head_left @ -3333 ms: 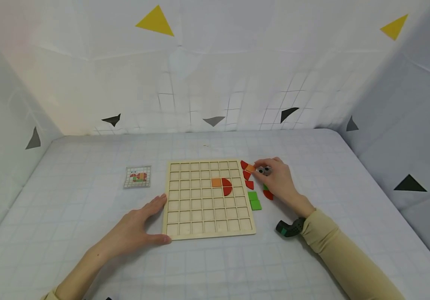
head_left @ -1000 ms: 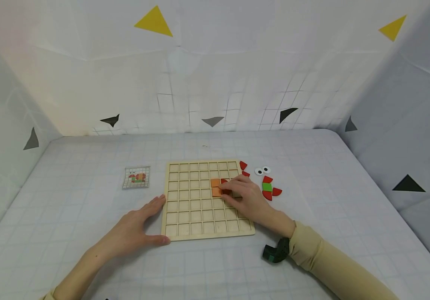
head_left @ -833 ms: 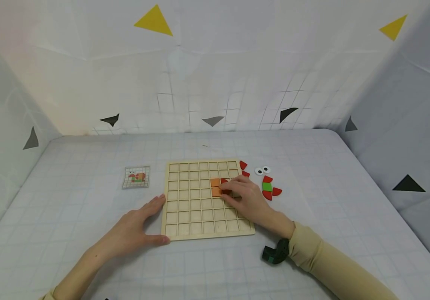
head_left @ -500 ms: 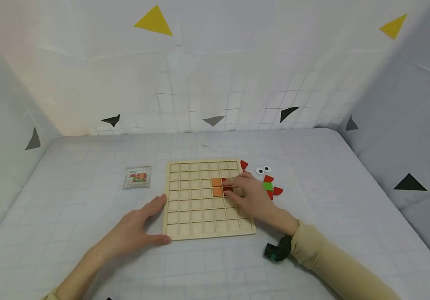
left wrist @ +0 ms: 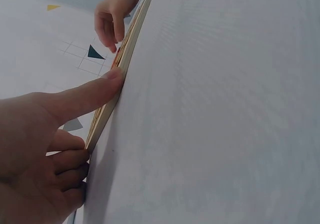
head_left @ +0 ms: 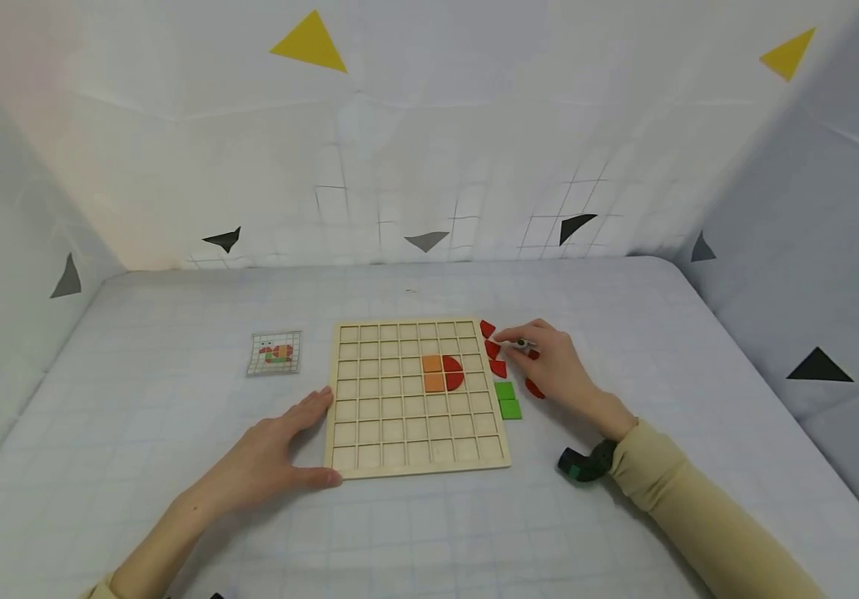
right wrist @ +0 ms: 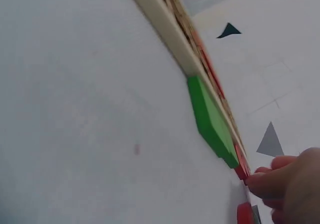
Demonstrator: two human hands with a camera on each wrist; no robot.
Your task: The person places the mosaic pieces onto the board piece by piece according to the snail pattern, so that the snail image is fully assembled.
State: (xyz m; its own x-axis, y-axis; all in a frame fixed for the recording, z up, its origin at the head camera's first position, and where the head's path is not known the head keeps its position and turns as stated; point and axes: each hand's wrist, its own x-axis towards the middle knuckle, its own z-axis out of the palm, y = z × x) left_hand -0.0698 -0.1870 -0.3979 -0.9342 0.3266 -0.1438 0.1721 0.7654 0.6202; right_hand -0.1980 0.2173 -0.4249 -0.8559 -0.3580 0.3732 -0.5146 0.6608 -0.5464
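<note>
A pale wooden grid board (head_left: pixel 392 424) lies on the table, holding two orange square tiles (head_left: pixel 433 373) and two red quarter-circle tiles (head_left: pixel 453 373) that form a half disc. My left hand (head_left: pixel 268 457) rests at the board's left side, fingers and thumb touching its edge. My right hand (head_left: pixel 557 366) is beyond the right edge, its thumb and index fingertips at a loose red tile (head_left: pixel 493 349); a gap shows between them. Nearby are other red tiles (head_left: pixel 499 368) and two green tiles (head_left: pixel 508 401). A round eye tile (head_left: pixel 523 344) is partly hidden by the right hand.
A small picture card (head_left: pixel 275 353) with a coloured figure on a grid lies left of the board. More red pieces (head_left: pixel 534 388) show partly under the right hand. A dark wrist device (head_left: pixel 587 462) sits on the right wrist, and white sheets (head_left: pixel 414 150) hang behind and beside the table.
My right hand first brought an orange tile from the right into the grid under the other orange one, then let go and moved back right to the loose tiles. My left hand stayed put.
</note>
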